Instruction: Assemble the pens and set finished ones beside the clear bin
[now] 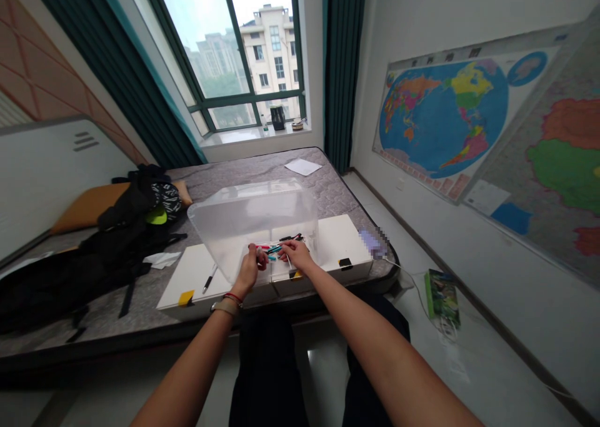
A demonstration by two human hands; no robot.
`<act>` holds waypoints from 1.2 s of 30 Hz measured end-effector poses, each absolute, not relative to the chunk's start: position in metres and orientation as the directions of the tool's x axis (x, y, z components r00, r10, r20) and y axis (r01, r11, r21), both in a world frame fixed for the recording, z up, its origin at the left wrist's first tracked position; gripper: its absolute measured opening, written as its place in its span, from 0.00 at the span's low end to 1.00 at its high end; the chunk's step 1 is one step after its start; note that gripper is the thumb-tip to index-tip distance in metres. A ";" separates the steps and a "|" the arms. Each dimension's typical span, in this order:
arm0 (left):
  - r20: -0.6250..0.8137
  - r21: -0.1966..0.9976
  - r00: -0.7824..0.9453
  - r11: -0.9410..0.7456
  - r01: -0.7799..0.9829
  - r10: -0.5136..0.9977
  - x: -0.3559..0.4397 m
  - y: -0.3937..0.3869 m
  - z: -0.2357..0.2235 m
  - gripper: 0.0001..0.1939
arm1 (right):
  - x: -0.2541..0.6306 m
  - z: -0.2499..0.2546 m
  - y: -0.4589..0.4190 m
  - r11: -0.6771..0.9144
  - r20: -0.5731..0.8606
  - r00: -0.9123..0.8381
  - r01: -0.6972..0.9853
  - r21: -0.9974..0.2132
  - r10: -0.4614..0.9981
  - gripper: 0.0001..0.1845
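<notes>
My left hand [252, 269] is curled closed at the near edge of a clear plastic bin [248, 217] lying on its side; what its fingers hold is too small to make out. A pinkish-red pen [263, 247] lies right by its fingertips. My right hand [297, 254] reaches in from the right, its fingers pinched at the end of a teal pen [274, 250]. Behind that hand several dark pens [293, 237] lie in a loose group. Left of my left hand, a black-and-white pen [209, 279] rests on a white box [180, 274].
The white boxes, with yellow and black tabs, stand on a grey mattress [210, 175]. A black bag [94, 261] and crumpled tissue [162, 260] lie left. White paper [303, 166] lies at the back. A cable runs right, near a green box [442, 296] on the floor.
</notes>
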State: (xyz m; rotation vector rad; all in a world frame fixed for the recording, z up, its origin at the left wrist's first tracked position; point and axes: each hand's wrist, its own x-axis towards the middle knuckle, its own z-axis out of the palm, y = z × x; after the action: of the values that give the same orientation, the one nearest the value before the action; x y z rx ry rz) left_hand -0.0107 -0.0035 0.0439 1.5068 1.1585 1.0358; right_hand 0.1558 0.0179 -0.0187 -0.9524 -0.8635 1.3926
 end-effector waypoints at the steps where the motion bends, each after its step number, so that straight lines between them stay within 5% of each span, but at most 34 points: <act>1: 0.079 0.979 0.169 -0.108 0.173 0.982 -0.015 -0.003 0.037 0.31 | 0.156 -0.019 0.018 -0.044 -0.055 0.018 -0.399 -0.916 0.998 0.10; 6: 0.050 0.991 -0.074 -0.059 -0.117 0.996 -0.028 0.004 0.021 0.29 | 0.158 -0.020 0.018 -0.018 -0.036 0.038 -0.390 -0.921 0.999 0.10; 9: -0.034 0.967 -0.067 0.016 -0.256 0.997 -0.032 0.009 0.022 0.29 | 0.159 -0.021 0.017 -0.004 -0.028 0.056 -0.385 -0.923 0.998 0.11; 16: -0.007 0.987 -0.052 -0.001 -0.163 0.999 -0.035 0.003 0.016 0.28 | 0.159 -0.023 0.016 0.075 0.024 0.128 -0.410 -0.909 0.992 0.15; 36: 0.037 0.987 -0.033 -0.041 -0.153 0.999 -0.037 0.003 0.009 0.27 | 0.160 -0.002 0.005 -0.055 -0.087 0.069 -0.375 -0.925 0.994 0.08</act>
State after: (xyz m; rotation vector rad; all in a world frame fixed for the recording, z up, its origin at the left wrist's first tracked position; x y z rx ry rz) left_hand -0.0372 0.0028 0.0085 1.1085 1.0971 1.3286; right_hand 0.1596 0.0052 -0.0023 -1.0121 -0.8294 1.3557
